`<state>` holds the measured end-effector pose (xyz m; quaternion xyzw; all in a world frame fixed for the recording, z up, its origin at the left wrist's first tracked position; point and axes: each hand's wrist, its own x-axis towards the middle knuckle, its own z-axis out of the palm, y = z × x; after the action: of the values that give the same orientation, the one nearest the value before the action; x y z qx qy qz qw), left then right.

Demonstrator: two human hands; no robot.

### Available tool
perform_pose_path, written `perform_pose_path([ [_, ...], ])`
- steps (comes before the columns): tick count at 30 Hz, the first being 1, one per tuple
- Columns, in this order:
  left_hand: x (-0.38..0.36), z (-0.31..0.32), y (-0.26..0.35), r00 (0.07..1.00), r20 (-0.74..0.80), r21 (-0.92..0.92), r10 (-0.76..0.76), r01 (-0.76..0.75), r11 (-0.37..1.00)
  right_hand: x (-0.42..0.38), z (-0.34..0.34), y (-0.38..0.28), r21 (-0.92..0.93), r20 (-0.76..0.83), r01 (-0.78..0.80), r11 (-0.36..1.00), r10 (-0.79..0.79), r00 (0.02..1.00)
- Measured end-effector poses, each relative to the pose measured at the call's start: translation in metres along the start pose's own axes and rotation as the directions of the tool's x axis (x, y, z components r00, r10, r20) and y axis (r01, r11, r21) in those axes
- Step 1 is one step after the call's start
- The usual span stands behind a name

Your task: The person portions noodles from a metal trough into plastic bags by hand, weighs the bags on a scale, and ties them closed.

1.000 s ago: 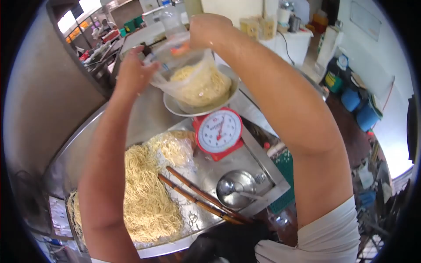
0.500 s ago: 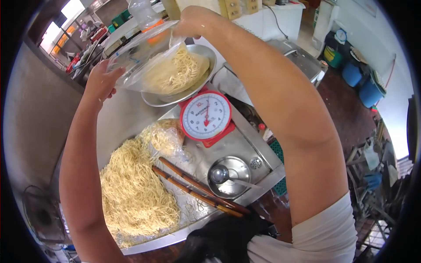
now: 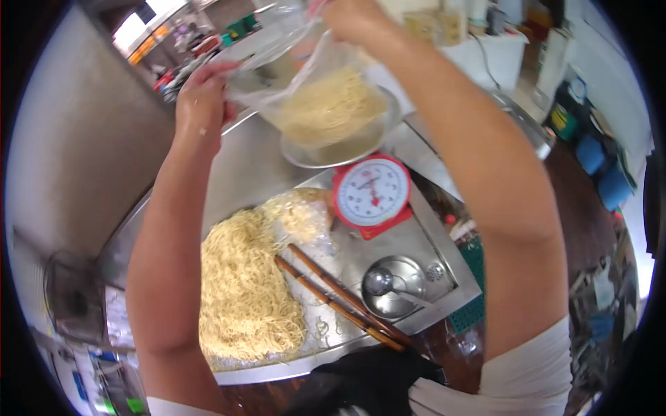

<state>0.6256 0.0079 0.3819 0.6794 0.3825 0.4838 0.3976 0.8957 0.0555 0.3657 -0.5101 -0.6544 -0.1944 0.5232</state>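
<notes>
My left hand (image 3: 201,97) grips the left rim of a clear plastic bag of yellow noodles (image 3: 326,104). My right hand (image 3: 350,19) pinches the bag's top right edge, holding it up. The bag hangs in the metal pan (image 3: 305,158) of a red kitchen scale (image 3: 371,194), whether resting on it I cannot tell. The scale's white dial faces me.
A big heap of loose noodles (image 3: 243,291) lies on a steel tray (image 3: 277,371) below. A smaller bagged portion (image 3: 302,215) sits beside it. Long wooden chopsticks (image 3: 340,298) and a metal ladle in a bowl (image 3: 392,283) lie to the right. Blue buckets (image 3: 603,170) stand on the floor.
The bag has been pulled more upright over the scale pan, my left hand rising to its rim. The scale needle has swung from near the top to the lower right.
</notes>
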Motion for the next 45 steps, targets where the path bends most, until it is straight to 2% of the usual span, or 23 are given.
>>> perform_pose_path([
  [3, -0.022, -0.032, 0.042, 0.992, -0.077, -0.177, 0.098, -0.110, 0.978, 0.016, -0.083, -0.117, 0.233, 0.187, -0.487, 0.842, 0.452, 0.872],
  [5, -0.048, -0.066, 0.065, 0.979, -0.091, -0.235, 0.183, -0.200, 0.951, 0.007, -0.113, -0.149, 0.356, 0.225, -0.271, 0.895, 0.199, 0.954],
  [10, -0.142, -0.151, 0.080, 0.969, 0.001, -0.241, 0.248, -0.240, 0.940, -0.035, -0.141, -0.261, 0.220, 0.441, -0.264, 0.939, 0.145, 0.886],
  [11, -0.161, -0.160, 0.075, 0.977, -0.060, -0.129, 0.202, -0.208, 0.969, -0.046, -0.127, -0.248, 0.260, 0.514, -0.268, 0.928, 0.102, 0.852],
  [13, -0.201, -0.173, 0.058, 0.971, -0.203, 0.090, 0.129, -0.113, 0.990, -0.080, -0.102, -0.251, 0.275, 0.703, -0.430, 0.860, 0.125, 0.700],
  [14, -0.225, -0.195, 0.034, 0.988, -0.152, 0.248, -0.011, 0.049, 0.968, -0.114, -0.080, -0.251, 0.305, 0.747, -0.385, 0.871, 0.032, 0.664],
  [15, -0.250, -0.212, -0.003, 0.970, -0.039, -0.238, -0.240, 0.224, 0.945, -0.147, -0.059, -0.250, 0.342, 0.782, -0.345, 0.874, -0.062, 0.620],
  [16, -0.282, -0.223, -0.025, 0.941, 0.074, 0.083, -0.330, 0.324, 0.943, -0.178, -0.052, -0.265, 0.193, 0.888, -0.415, 0.889, 0.022, 0.460],
  [17, -0.307, -0.224, -0.042, 0.946, 0.127, 0.408, -0.298, 0.224, 0.885, -0.213, -0.040, -0.268, 0.177, 0.921, -0.307, 0.935, -0.047, 0.387],
  [19, -0.358, -0.229, -0.094, 0.912, 0.238, 0.550, -0.335, 0.157, 0.820, -0.263, -0.027, -0.276, 0.207, 0.972, -0.294, 0.933, -0.163, 0.167],
  [21, -0.395, -0.237, -0.123, 0.933, 0.210, 0.473, -0.293, 0.166, 0.865, -0.279, -0.025, -0.286, 0.061, 0.997, -0.429, 0.901, -0.076, -0.019],
  [24, -0.407, -0.246, -0.102, 0.912, 0.030, 0.161, -0.409, 0.400, 0.902, -0.280, -0.034, -0.276, -0.012, 1.000, -0.840, 0.543, -0.015, -0.024],
  [27, -0.418, -0.250, -0.113, 0.876, 0.009, -0.020, -0.482, 0.482, 0.876, -0.323, -0.012, -0.287, 0.155, 0.988, -0.713, 0.684, -0.107, 0.112],
  [28, -0.421, -0.252, -0.115, 0.897, 0.031, 0.003, -0.441, 0.441, 0.897, -0.357, 0.006, -0.292, 0.135, 0.989, -0.506, 0.852, -0.147, 0.017],
  [29, -0.423, -0.253, -0.116, 0.915, 0.057, 0.027, -0.400, 0.399, 0.916, -0.391, 0.022, -0.304, 0.236, 0.969, -0.346, 0.908, -0.191, 0.160],
  [30, -0.428, -0.254, -0.127, 0.954, 0.060, 0.084, -0.293, 0.288, 0.954, -0.380, 0.025, -0.344, 0.249, 0.960, -0.343, 0.906, -0.184, 0.212],
  [32, -0.438, -0.259, -0.130, 0.951, -0.006, 0.086, -0.310, 0.310, 0.947, -0.358, 0.031, -0.423, 0.276, 0.934, -0.332, 0.902, -0.170, 0.314],
  [35, -0.460, -0.249, -0.158, 0.953, -0.169, 0.127, -0.252, 0.275, 0.953, -0.517, 0.097, -0.371, 0.463, 0.725, -0.600, 0.652, 0.111, 0.680],
  [38, -0.469, -0.228, -0.190, 0.985, -0.118, 0.426, -0.125, 0.164, 0.890, -0.503, 0.086, -0.356, 0.296, 0.823, -0.226, 0.928, -0.128, 0.554],
  [40, -0.461, -0.204, -0.211, 0.996, -0.072, 0.603, -0.052, 0.085, 0.793, -0.533, 0.092, -0.336, 0.119, 0.862, -0.058, 0.991, -0.074, 0.501],
  [41, -0.456, -0.193, -0.221, 0.999, -0.042, 0.683, -0.019, 0.043, 0.729, -0.537, 0.096, -0.334, 0.101, 0.848, 0.002, 0.995, -0.087, 0.523],
  [44, -0.445, -0.174, -0.253, 0.983, 0.078, 0.490, -0.164, 0.105, 0.866, -0.526, 0.107, -0.340, 0.167, 0.725, 0.126, 0.978, -0.208, 0.656],
  [45, -0.441, -0.172, -0.256, 0.996, 0.034, 0.485, -0.087, 0.060, 0.873, -0.528, 0.110, -0.341, 0.190, 0.707, -0.008, 0.982, -0.131, 0.695],
])
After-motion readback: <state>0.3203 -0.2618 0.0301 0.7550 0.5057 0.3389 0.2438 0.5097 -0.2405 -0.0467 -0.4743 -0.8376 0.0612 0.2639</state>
